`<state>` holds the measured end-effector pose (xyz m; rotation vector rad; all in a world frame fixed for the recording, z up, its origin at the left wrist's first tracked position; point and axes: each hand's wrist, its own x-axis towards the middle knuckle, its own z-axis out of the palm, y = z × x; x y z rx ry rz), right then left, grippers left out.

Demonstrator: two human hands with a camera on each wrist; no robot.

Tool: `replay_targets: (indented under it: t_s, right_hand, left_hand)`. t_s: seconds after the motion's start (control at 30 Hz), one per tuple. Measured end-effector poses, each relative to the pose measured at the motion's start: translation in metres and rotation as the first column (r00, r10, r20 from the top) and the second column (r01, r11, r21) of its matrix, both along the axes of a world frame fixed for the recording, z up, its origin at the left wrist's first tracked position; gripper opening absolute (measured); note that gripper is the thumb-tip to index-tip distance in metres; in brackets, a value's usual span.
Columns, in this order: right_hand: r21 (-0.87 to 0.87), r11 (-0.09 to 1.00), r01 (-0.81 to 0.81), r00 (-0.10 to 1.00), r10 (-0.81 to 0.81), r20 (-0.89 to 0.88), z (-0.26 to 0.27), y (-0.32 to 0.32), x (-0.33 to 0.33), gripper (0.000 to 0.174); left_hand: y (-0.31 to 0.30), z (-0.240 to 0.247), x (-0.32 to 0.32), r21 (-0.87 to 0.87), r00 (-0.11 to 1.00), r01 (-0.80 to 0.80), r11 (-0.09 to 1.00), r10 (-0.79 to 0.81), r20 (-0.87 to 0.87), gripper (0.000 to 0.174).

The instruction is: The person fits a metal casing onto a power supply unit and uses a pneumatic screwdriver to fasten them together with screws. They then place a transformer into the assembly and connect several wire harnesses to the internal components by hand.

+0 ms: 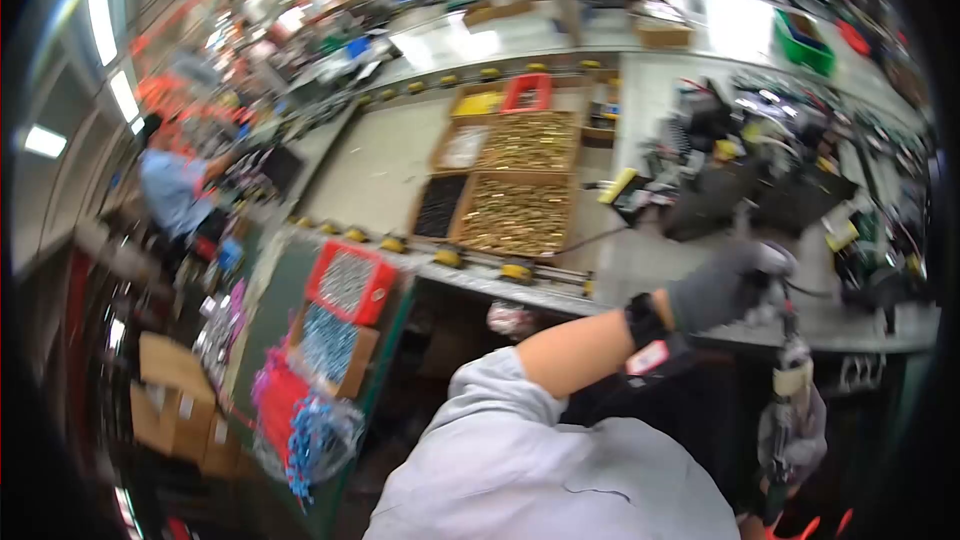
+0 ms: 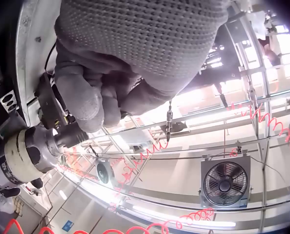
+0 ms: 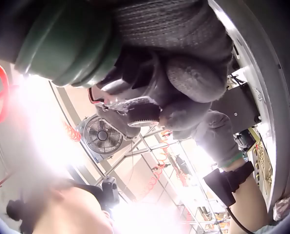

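Head view: right hand (image 1: 811, 428) grips the driver (image 1: 792, 380); left hand (image 1: 716, 290) curls near it, whether holding anything I can't tell. I'd keep the driver steady.

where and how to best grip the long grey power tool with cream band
I'd grip the long grey power tool by its body behind the cream band, wrapping it from the side, as the grey-gloved right hand does: it's roughly cylindrical, and its narrow end faces the grey-gloved left hand.
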<state>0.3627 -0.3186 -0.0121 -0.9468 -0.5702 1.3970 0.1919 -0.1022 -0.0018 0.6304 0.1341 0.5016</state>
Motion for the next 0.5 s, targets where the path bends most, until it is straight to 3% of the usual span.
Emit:
replay_targets:
  t_s: [0.03, 0.07, 0.1, 0.13, 0.17, 0.2, 0.3, 0.37, 0.43, 0.5]
  right_hand:
    - [-0.030, 0.995, -0.094, 0.995, 0.095, 0.035, 0.008, 0.003, 0.001, 0.098]
    - [-0.159, 0.964, 0.215, 0.975, -0.203, 0.091, 0.020, -0.005, -0.017, 0.099]
    - [-0.070, 0.993, 0.091, 0.995, -0.094, -0.039, 0.012, -0.001, -0.010, 0.090]
    - [-0.060, 0.989, -0.136, 0.991, 0.135, -0.023, 0.024, 0.006, -0.002, 0.092]
    - [-0.101, 0.983, -0.156, 0.988, 0.153, -0.029, 0.033, 0.005, -0.003, 0.087]
    - [-0.091, 0.983, -0.161, 0.985, 0.155, -0.076, 0.036, 0.003, -0.003, 0.086]
    - [-0.040, 0.984, -0.176, 0.975, 0.169, -0.148, 0.028, -0.005, 0.002, 0.088]
    - [-0.034, 0.981, -0.189, 0.966, 0.180, -0.184, 0.027, -0.008, 0.006, 0.091]
    - [-0.019, 0.980, -0.198, 0.963, 0.190, -0.193, 0.029, -0.008, 0.012, 0.094]
    - [-0.016, 0.991, -0.129, 0.988, 0.128, -0.088, 0.032, -0.008, 0.012, 0.092]
  left_hand:
    - [0.000, 0.001, 0.001, 0.054, 0.998, -0.038, 0.998, 0.040, -0.053, 0.026]
    - [-0.002, -0.001, 0.004, 0.020, 0.998, -0.057, 0.998, 0.057, -0.018, 0.027]
    - [0.003, -0.008, 0.004, 0.019, 0.997, -0.026, 0.999, 0.027, -0.069, 0.028]
    - [-0.003, -0.007, 0.004, 0.092, 0.971, -0.114, 0.989, 0.130, -0.201, 0.030]
    - [-0.006, 0.003, 0.007, -0.066, 0.999, -0.042, 0.997, 0.041, -0.006, 0.031]
    - [-0.006, 0.007, 0.003, -0.019, 0.999, 0.029, 0.999, -0.030, -0.031, 0.026]
    - [-0.012, 0.004, 0.014, -0.016, 0.999, -0.007, 1.000, 0.006, -0.040, 0.026]
    - [-0.016, 0.003, 0.023, 0.007, 0.998, -0.046, 0.999, 0.047, -0.050, 0.027]
    - [-0.024, 0.009, 0.030, 0.127, 0.970, -0.159, 0.979, 0.179, -0.164, 0.030]
    - [-0.030, 0.018, 0.040, 0.207, 0.920, -0.247, 0.947, 0.296, -0.256, 0.029]
